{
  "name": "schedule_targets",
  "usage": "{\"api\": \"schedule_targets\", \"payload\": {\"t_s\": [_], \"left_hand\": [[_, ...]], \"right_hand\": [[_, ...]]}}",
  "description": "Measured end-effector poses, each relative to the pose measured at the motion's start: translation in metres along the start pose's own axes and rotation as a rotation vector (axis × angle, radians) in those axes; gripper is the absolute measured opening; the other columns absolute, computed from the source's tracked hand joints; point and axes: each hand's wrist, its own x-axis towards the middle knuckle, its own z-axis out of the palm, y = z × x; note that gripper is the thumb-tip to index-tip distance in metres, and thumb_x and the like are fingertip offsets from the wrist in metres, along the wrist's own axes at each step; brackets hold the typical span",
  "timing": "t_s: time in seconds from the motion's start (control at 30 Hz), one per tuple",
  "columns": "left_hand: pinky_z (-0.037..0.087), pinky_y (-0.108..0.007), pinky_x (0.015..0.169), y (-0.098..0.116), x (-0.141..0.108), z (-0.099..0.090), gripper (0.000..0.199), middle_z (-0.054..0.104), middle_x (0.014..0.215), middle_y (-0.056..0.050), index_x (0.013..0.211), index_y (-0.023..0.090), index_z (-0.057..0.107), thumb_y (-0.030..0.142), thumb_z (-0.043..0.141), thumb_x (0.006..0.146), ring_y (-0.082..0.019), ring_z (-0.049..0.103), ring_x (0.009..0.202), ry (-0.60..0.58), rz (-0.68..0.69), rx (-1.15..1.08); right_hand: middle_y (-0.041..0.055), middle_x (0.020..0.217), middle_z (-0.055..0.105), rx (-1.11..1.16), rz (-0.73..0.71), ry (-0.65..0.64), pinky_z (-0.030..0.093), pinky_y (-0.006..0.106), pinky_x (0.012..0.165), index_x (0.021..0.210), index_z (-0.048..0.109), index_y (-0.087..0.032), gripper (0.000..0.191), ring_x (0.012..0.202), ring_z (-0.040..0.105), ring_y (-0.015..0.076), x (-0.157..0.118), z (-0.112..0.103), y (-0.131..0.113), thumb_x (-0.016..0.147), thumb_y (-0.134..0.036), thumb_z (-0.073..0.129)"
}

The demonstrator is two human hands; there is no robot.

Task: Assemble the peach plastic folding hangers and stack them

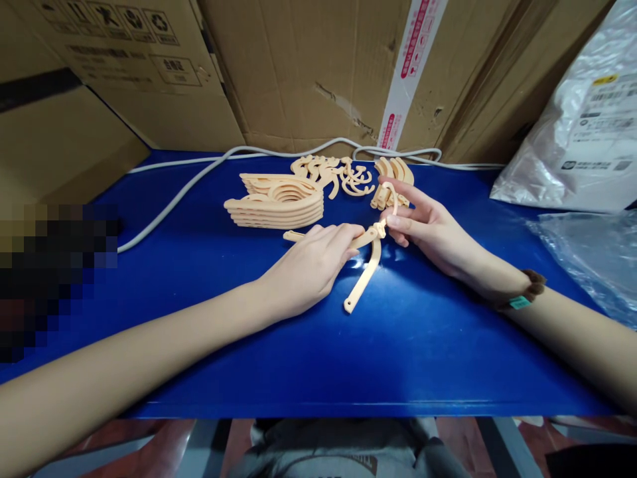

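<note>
A beige plastic folding hanger [365, 275] is between my two hands over the blue table. My left hand [313, 262] is closed around one of its arms, whose end sticks out beyond the knuckles. The other arm hangs down toward me, with a small hole at its tip. My right hand [430, 222] pinches the hanger's curved hook [394, 199] close to the central joint. Behind my left hand lies a stack of beige hangers [276, 206]. Loose hooks [355, 178] and curved arm pieces [398, 169] are piled farther back, partly hidden by my right fingers.
Cardboard boxes [308, 73] stand along the back of the blue table [279, 365]. A white cable [174, 212] runs across the rear and left. At the right are a white plastic parcel bag [562, 139] and clear plastic film [592, 252]. The left edge is pixelated.
</note>
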Motion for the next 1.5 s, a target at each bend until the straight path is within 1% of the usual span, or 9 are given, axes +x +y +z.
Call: {"api": "schedule_targets", "payload": {"t_s": [0.13,0.37,0.53,0.7,0.83,0.97,1.2,1.33,1.5], "left_hand": [[0.044,-0.030,0.077,-0.0005,-0.0003,-0.0009,0.023,0.066,0.102,-0.006,0.118,0.016,0.049,0.018,0.032,0.103,-0.019,0.061,0.089,0.002,0.018,0.000],[0.042,-0.029,0.075,-0.0022,-0.0002,0.0009,0.018,0.065,0.100,-0.005,0.117,0.016,0.049,0.018,0.037,0.103,-0.019,0.060,0.087,-0.005,0.033,0.059],[0.042,-0.029,0.074,-0.0014,0.0002,0.0006,0.018,0.065,0.097,-0.005,0.112,0.017,0.051,0.019,0.036,0.103,-0.019,0.060,0.086,-0.039,-0.007,0.061],[0.043,-0.031,0.076,-0.0014,0.0000,0.0003,0.019,0.065,0.099,-0.006,0.110,0.016,0.053,0.020,0.036,0.103,-0.020,0.061,0.087,-0.059,-0.030,0.053],[0.045,-0.032,0.080,-0.0009,0.0006,-0.0009,0.024,0.066,0.106,-0.007,0.115,0.017,0.053,0.021,0.033,0.103,-0.021,0.062,0.093,-0.091,-0.061,0.023],[0.046,-0.032,0.081,-0.0006,0.0006,-0.0016,0.025,0.066,0.108,-0.007,0.118,0.017,0.052,0.021,0.032,0.104,-0.020,0.062,0.095,-0.076,-0.052,0.029],[0.045,-0.031,0.077,-0.0012,0.0004,0.0000,0.024,0.066,0.100,-0.006,0.113,0.016,0.055,0.024,0.034,0.105,-0.020,0.061,0.088,-0.051,-0.037,0.117],[0.044,-0.031,0.075,-0.0011,0.0002,0.0003,0.026,0.066,0.099,-0.007,0.113,0.016,0.055,0.025,0.032,0.105,-0.020,0.061,0.086,-0.044,-0.025,0.188],[0.041,-0.032,0.070,-0.0020,-0.0005,0.0015,0.030,0.067,0.093,-0.008,0.112,0.014,0.057,0.024,0.030,0.106,-0.021,0.059,0.079,-0.027,0.027,0.301]], "right_hand": [[-0.0044,0.076,0.059,0.033,0.013,0.004,0.037,0.021,0.053,0.142,0.046,-0.025,0.068,0.058,0.045,0.0066,0.0008,-0.0001,-0.0008,0.080,-0.026,0.075],[-0.0036,0.076,0.061,0.001,0.003,-0.033,0.039,0.021,0.054,0.141,0.044,-0.021,0.067,0.057,0.046,0.0067,0.0006,0.0010,-0.0016,0.082,-0.026,0.073],[-0.0045,0.073,0.060,-0.028,0.001,-0.028,0.041,0.021,0.051,0.139,0.046,-0.022,0.065,0.054,0.048,0.0072,0.0010,0.0015,-0.0024,0.080,-0.029,0.075],[-0.0055,0.072,0.057,-0.029,0.046,-0.008,0.031,0.020,0.041,0.139,0.046,-0.023,0.067,0.049,0.041,0.0056,0.0014,0.0019,-0.0029,0.079,-0.027,0.076],[-0.0066,0.069,0.055,-0.033,0.069,0.015,0.028,0.019,0.041,0.137,0.047,-0.024,0.065,0.049,0.039,0.0053,0.0010,0.0024,-0.0026,0.079,-0.026,0.075],[-0.0073,0.068,0.053,-0.030,0.077,0.031,0.026,0.019,0.041,0.135,0.048,-0.024,0.064,0.049,0.038,0.0054,0.0009,0.0033,-0.0025,0.078,-0.027,0.076],[-0.0081,0.065,0.051,-0.024,0.077,0.045,0.026,0.018,0.040,0.135,0.049,-0.022,0.067,0.050,0.038,0.0052,0.0014,0.0042,-0.0026,0.075,-0.030,0.079],[-0.0061,0.070,0.056,-0.038,0.077,0.048,0.028,0.018,0.041,0.135,0.049,-0.022,0.069,0.051,0.040,0.0052,0.0015,0.0028,-0.0020,0.074,-0.030,0.080],[-0.0066,0.069,0.054,-0.082,0.049,0.048,0.030,0.018,0.040,0.133,0.050,-0.026,0.064,0.051,0.041,0.0058,0.0012,0.0025,-0.0012,0.076,-0.031,0.078]]}}
